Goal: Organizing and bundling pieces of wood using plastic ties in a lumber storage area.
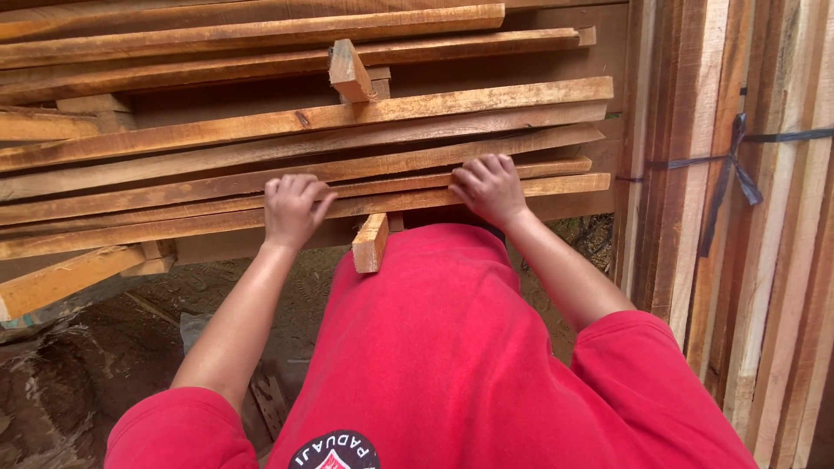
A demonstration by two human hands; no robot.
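A stack of long rough wooden planks lies crosswise in front of me, resting on short wooden spacer blocks. My left hand curls over the near edge of the lowest front plank, fingers closed on it. My right hand grips the same front plank farther right, knuckles up. A second spacer block sits between higher layers. My red shirt fills the lower middle of the view.
Upright bundled planks, tied with a dark blue strap, stand close on the right. Below the stack lies dirt ground with scraps. A loose short timber juts out at lower left.
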